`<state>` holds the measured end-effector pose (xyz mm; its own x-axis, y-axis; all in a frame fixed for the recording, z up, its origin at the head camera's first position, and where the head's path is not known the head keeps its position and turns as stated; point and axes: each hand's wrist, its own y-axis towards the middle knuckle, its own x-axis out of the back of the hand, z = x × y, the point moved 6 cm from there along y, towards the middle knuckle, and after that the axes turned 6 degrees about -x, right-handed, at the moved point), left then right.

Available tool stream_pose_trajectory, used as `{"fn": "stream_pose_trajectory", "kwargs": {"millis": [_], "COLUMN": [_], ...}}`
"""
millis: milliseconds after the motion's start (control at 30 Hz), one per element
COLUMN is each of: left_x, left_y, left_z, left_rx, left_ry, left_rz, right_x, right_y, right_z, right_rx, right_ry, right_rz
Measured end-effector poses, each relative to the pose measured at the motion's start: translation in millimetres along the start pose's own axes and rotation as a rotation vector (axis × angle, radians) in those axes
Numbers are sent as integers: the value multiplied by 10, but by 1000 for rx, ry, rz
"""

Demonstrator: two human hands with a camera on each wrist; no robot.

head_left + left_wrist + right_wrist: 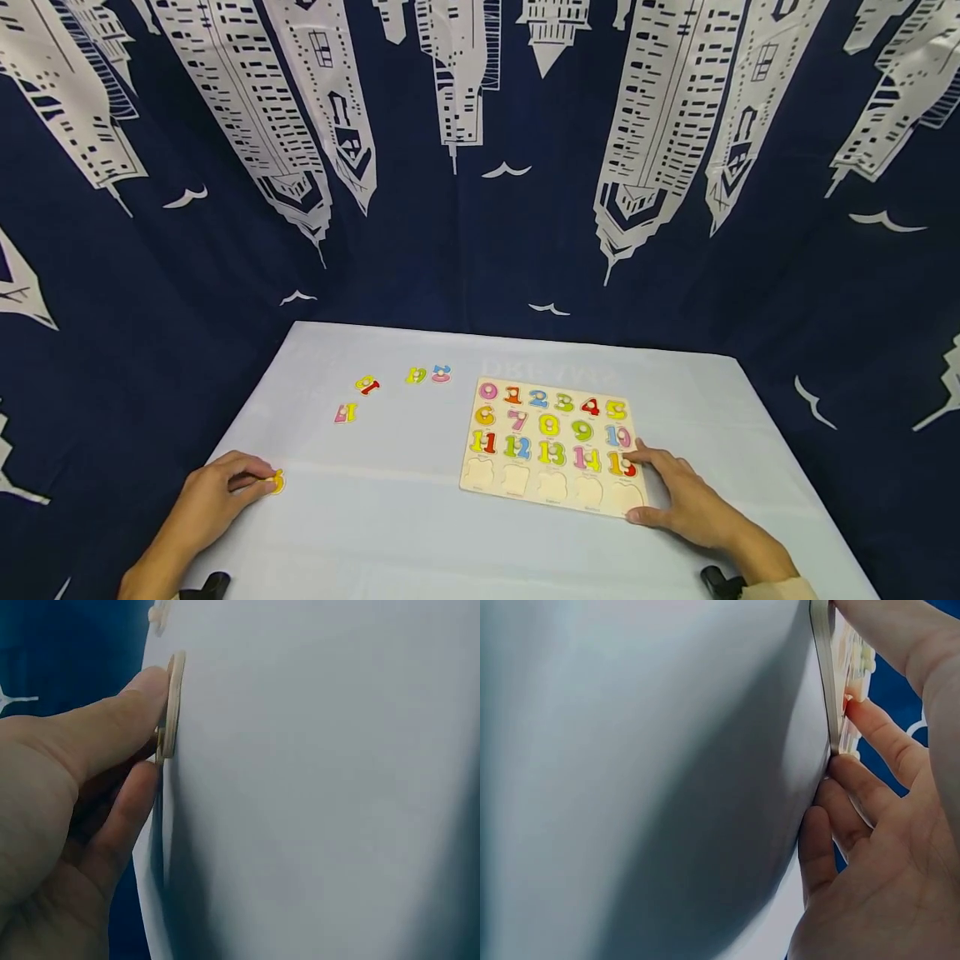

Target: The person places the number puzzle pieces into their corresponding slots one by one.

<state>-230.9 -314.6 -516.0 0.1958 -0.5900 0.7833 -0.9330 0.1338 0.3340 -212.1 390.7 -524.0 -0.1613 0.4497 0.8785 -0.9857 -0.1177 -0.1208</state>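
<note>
My left hand (222, 492) pinches a yellow wooden puzzle piece (278, 481) between thumb and fingertips, low over the left side of the table. The fingers hide much of this piece; in the left wrist view its thin pale edge (175, 705) shows beside the thumb. A wooden number puzzle board (517, 478) lies flat to the right, with coloured numbers in its upper rows and bare recesses along the bottom row. At the board's right edge rests my right hand (686, 502), thumb by the lower corner, index fingertip touching the orange and red 15 (622, 464).
Loose number pieces lie at the back left of the white table (375, 517): a pink and yellow one (346, 413), a yellow and red one (367, 384), a yellow-green one (416, 375) and a blue and pink one (441, 373). A dark blue skyline-printed cloth (465, 250) hangs behind.
</note>
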Motion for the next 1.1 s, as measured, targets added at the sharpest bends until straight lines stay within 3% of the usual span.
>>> {"fn": "stream_pose_trajectory", "kwargs": {"millis": [267,533,733,933,1100], "left_x": [-51,-293,-580,-957,-1287], "left_y": [99,295,495,643,737], "left_z": [-116,-601,-1055,-1434,-1726], "left_rx": [-72,-194,-304,-353,-376], "left_ry": [48,13,-82,-135,-148], "left_rz": [-10,2,87,206,264], "right_x": [12,36,57,114,166], "right_y": [-31,-10,58,114,140], "right_z": [10,11,45,87,93], "right_rx": [7,-5,17,46,55], "right_ry": [-11,20,13,-33,-48], "right_rz": [-11,4,9,27,26]}}
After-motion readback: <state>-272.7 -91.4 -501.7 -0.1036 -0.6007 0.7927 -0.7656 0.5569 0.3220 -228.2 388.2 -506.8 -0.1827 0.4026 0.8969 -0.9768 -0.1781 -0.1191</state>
